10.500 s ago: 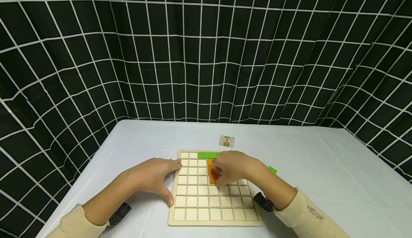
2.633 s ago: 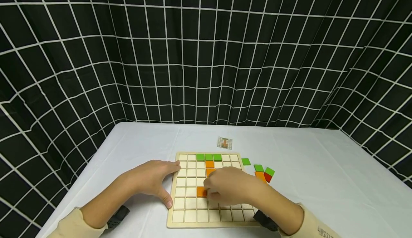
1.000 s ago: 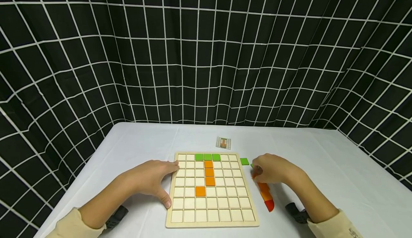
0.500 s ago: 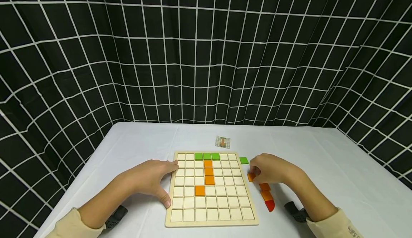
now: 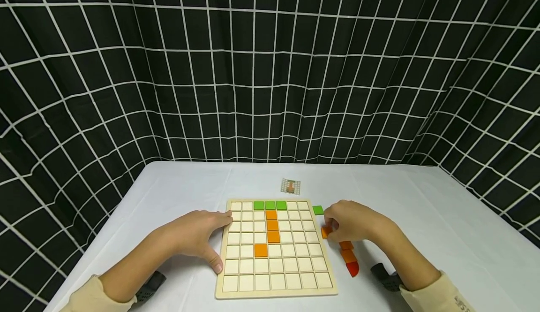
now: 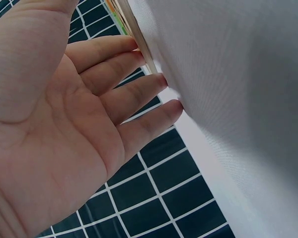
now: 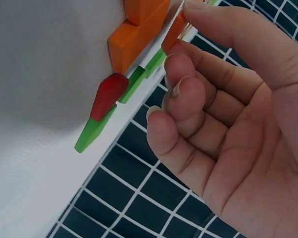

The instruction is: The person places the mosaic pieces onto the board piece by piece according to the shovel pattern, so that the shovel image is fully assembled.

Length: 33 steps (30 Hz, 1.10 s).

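A wooden grid board (image 5: 276, 281) lies on the table, with three green tiles (image 5: 270, 205) in its far row. Three orange tiles (image 5: 272, 225) run down a column below them, and a single orange tile (image 5: 260, 250) sits one row nearer and one column left. My left hand (image 5: 196, 234) rests with thumb and fingertips against the board's left edge. Beside the right edge, my right hand (image 5: 352, 220) pinches an orange tile (image 7: 174, 33) between thumb and index finger; its other fingers curl loosely.
Right of the board lie loose pieces: a green tile (image 5: 318, 210), several orange tiles (image 5: 348, 255) and a rounded red piece (image 5: 352, 269). More green pieces (image 7: 97, 131) show in the right wrist view. A small patterned card (image 5: 291, 186) lies beyond the board.
Since 2.6 seconds ago my right hand has left the board for the loose pieces and taken an orange tile. Lately it edges left with that tile. My left hand stays at the board's edge.
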Tool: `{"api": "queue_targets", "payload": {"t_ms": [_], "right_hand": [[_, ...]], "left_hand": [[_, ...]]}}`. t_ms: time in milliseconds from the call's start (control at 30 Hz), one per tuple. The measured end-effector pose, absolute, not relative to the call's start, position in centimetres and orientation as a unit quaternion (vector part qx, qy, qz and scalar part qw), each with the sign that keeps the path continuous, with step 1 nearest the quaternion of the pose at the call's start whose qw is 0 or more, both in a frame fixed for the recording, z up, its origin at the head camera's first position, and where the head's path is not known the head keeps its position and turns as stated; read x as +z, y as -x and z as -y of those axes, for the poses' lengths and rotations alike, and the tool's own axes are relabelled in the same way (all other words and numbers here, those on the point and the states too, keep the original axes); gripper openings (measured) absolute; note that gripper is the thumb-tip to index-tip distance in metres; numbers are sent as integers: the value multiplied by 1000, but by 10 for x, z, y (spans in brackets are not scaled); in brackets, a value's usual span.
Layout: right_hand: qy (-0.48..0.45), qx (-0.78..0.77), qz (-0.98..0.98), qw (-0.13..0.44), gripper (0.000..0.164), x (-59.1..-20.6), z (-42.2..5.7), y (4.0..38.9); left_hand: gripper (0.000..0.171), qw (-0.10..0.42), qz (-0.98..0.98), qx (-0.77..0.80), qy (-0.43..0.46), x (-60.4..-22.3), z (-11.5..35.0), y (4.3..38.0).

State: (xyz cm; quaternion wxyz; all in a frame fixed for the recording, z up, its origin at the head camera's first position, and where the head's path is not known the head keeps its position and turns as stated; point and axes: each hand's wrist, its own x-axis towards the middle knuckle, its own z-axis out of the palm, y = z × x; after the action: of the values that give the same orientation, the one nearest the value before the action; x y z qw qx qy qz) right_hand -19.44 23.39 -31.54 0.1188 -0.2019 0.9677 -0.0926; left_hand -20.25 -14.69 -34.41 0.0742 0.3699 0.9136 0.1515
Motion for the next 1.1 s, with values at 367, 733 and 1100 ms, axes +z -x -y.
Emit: {"api": "queue_targets", "payload": {"t_ms": [367, 733, 1100], "right_hand": [[274, -124, -945, 126, 14, -311, -221, 190], [307, -130, -934, 125, 18, -315, -209, 184], [326, -116, -930, 123, 15, -308, -187, 183]], "left_hand": [[111, 74, -915, 152, -367, -346, 149, 202], [110, 79, -916, 152, -363, -347, 146, 201], [113, 80, -917, 154, -359, -344, 147, 202]]}}
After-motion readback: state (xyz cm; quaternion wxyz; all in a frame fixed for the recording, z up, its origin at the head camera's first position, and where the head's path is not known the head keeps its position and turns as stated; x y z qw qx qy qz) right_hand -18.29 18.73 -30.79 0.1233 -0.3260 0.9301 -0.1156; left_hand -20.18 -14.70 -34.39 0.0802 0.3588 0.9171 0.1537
